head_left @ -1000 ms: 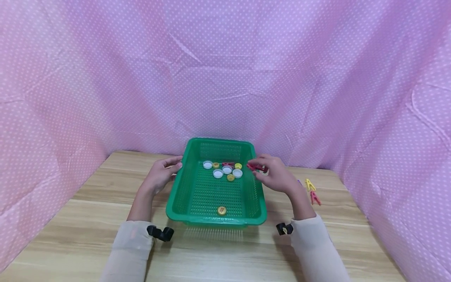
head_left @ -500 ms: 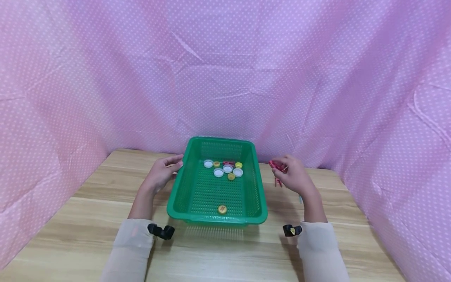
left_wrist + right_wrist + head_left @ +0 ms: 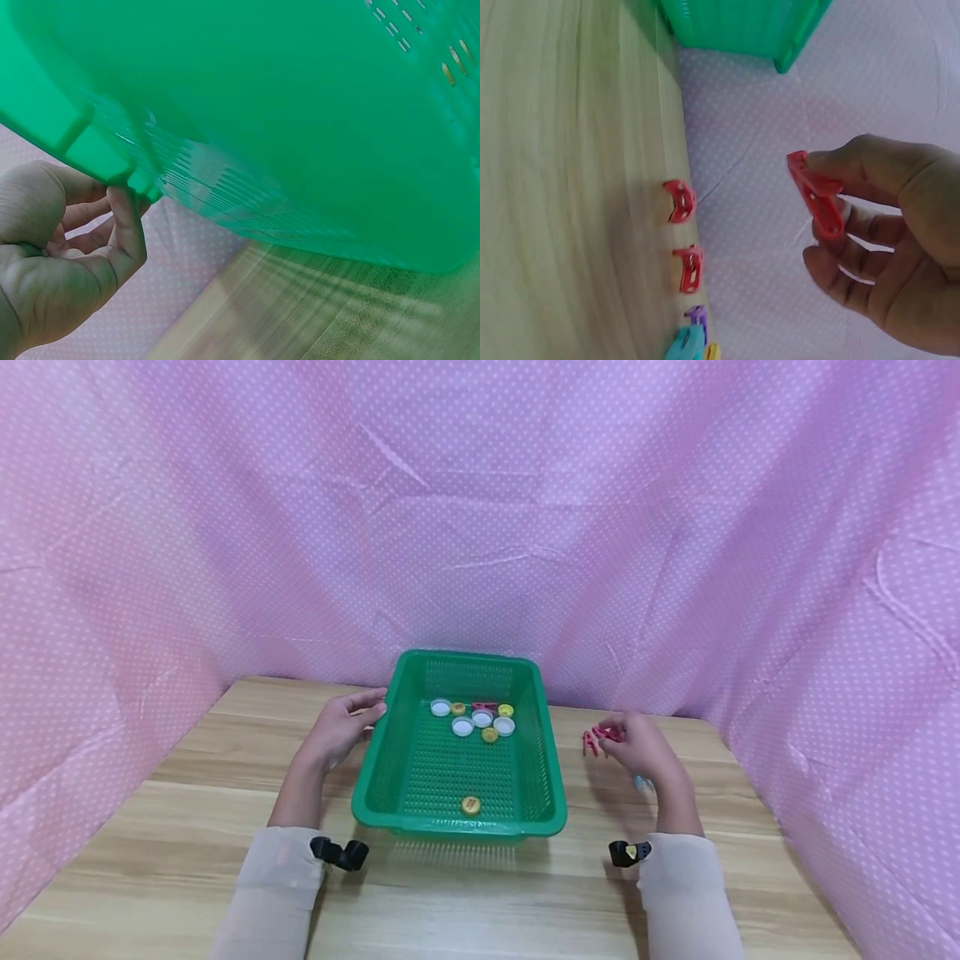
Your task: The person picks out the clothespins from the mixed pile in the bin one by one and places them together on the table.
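Observation:
At the left side of a green plastic basket (image 3: 459,828), my left hand (image 3: 339,731) grips the rim; the left wrist view shows its fingertips (image 3: 126,217) curled at the edge. My right hand (image 3: 647,752) pinches a red clothespin (image 3: 819,199) between thumb and fingers, over the table to the right of the basket. Two more red clothespins (image 3: 681,201) lie on the table close by, apart from the hand. Inside the basket are several white caps (image 3: 462,727), yellowish caps (image 3: 490,736) and some red plastic (image 3: 484,706), probably a clothespin. One gold cap (image 3: 470,806) sits near the front wall.
A blue clothespin (image 3: 684,345), a purple one (image 3: 697,315) and a yellow one (image 3: 713,351) lie farther along the wooden table (image 3: 442,910). Behind the table hangs a pink dotted cloth (image 3: 480,527), which also covers both sides.
My right hand has moved right, away from the basket's right rim, with the red clothespin, then lower toward the other red clothespins. The left hand keeps its place on the basket.

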Demonstrator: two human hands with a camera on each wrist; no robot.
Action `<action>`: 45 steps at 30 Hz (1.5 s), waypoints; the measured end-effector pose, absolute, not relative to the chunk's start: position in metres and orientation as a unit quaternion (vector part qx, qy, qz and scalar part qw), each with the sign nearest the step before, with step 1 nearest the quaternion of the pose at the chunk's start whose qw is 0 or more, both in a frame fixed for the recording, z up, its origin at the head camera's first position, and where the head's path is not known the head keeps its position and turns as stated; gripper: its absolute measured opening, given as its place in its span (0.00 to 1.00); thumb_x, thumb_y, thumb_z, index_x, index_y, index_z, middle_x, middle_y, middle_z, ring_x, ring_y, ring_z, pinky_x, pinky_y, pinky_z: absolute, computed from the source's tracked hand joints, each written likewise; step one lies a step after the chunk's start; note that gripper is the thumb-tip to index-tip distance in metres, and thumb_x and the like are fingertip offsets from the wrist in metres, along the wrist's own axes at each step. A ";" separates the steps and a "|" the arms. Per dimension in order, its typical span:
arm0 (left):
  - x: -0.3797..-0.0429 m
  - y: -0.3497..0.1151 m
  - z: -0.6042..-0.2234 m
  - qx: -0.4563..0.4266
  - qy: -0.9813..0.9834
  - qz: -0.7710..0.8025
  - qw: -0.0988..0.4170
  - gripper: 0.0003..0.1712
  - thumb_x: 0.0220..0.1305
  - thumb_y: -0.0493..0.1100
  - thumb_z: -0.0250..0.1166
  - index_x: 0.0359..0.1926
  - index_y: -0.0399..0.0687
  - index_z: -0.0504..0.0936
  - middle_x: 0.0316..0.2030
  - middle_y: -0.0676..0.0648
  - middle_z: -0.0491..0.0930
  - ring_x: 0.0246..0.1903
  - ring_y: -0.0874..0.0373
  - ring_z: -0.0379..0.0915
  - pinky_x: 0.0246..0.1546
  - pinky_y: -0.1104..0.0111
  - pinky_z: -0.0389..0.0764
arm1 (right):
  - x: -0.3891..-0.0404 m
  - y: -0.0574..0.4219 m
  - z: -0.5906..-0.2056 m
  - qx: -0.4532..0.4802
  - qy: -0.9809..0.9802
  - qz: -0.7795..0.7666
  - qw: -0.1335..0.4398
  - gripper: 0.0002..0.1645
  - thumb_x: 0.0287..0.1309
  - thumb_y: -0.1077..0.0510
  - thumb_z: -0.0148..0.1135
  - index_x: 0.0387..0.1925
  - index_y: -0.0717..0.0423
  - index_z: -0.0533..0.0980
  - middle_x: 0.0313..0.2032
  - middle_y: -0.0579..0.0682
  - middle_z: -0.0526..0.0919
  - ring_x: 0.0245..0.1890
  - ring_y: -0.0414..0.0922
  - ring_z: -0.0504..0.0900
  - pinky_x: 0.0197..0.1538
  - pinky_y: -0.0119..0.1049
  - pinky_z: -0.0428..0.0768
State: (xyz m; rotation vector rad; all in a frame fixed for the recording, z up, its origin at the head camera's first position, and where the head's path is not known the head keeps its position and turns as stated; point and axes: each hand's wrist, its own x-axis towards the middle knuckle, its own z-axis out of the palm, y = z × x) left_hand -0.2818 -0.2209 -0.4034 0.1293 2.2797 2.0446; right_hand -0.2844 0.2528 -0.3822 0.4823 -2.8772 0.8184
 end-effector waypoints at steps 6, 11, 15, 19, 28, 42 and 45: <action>-0.284 -0.222 -0.403 0.044 0.738 0.672 0.035 0.26 0.69 0.44 0.58 0.66 0.44 0.68 0.59 0.41 0.70 0.42 0.59 0.76 0.45 0.64 0.80 | -0.286 0.268 -0.389 0.114 -0.958 0.261 0.016 0.18 0.57 0.58 0.64 0.46 0.66 0.80 0.36 0.54 0.84 0.36 0.47 0.79 0.40 0.42 0.78; -0.285 -0.222 -0.404 0.045 0.737 0.673 0.038 0.26 0.69 0.44 0.58 0.66 0.43 0.68 0.59 0.41 0.70 0.43 0.59 0.76 0.44 0.66 0.80 | -0.285 0.276 -0.394 0.099 -0.963 0.250 -0.017 0.18 0.58 0.59 0.63 0.47 0.68 0.79 0.38 0.57 0.83 0.39 0.50 0.79 0.43 0.46 0.78; -0.286 -0.221 -0.404 0.046 0.738 0.672 0.039 0.26 0.69 0.44 0.58 0.66 0.43 0.68 0.59 0.41 0.70 0.43 0.59 0.76 0.45 0.65 0.80 | -0.284 0.280 -0.399 0.078 -0.967 0.239 -0.039 0.18 0.58 0.59 0.63 0.47 0.67 0.79 0.39 0.58 0.83 0.40 0.51 0.79 0.45 0.48 0.78; -0.286 -0.220 -0.404 0.047 0.739 0.671 0.037 0.26 0.69 0.43 0.57 0.66 0.43 0.68 0.58 0.41 0.70 0.42 0.58 0.76 0.45 0.64 0.80 | -0.284 0.282 -0.404 0.069 -0.965 0.246 -0.059 0.18 0.55 0.61 0.64 0.46 0.66 0.79 0.37 0.57 0.81 0.38 0.50 0.78 0.43 0.45 0.77; -0.287 -0.220 -0.405 0.043 0.738 0.673 0.034 0.26 0.69 0.43 0.58 0.65 0.43 0.69 0.57 0.40 0.71 0.41 0.59 0.76 0.45 0.63 0.80 | -0.288 0.281 -0.413 0.065 -0.962 0.254 -0.075 0.17 0.50 0.60 0.70 0.42 0.64 0.80 0.30 0.51 0.79 0.30 0.45 0.75 0.33 0.37 0.75; -0.285 -0.220 -0.405 0.042 0.739 0.672 0.034 0.27 0.69 0.44 0.58 0.66 0.44 0.68 0.58 0.41 0.69 0.42 0.60 0.76 0.47 0.63 0.79 | -0.285 0.282 -0.408 0.077 -0.965 0.240 -0.075 0.20 0.43 0.66 0.70 0.43 0.65 0.80 0.31 0.51 0.82 0.31 0.45 0.78 0.37 0.40 0.77; -0.284 -0.220 -0.405 0.040 0.736 0.675 0.035 0.27 0.69 0.44 0.58 0.66 0.44 0.68 0.58 0.41 0.68 0.43 0.60 0.75 0.48 0.62 0.78 | -0.285 0.281 -0.407 0.091 -0.965 0.233 -0.082 0.20 0.40 0.70 0.70 0.42 0.63 0.82 0.32 0.51 0.83 0.33 0.45 0.78 0.38 0.40 0.78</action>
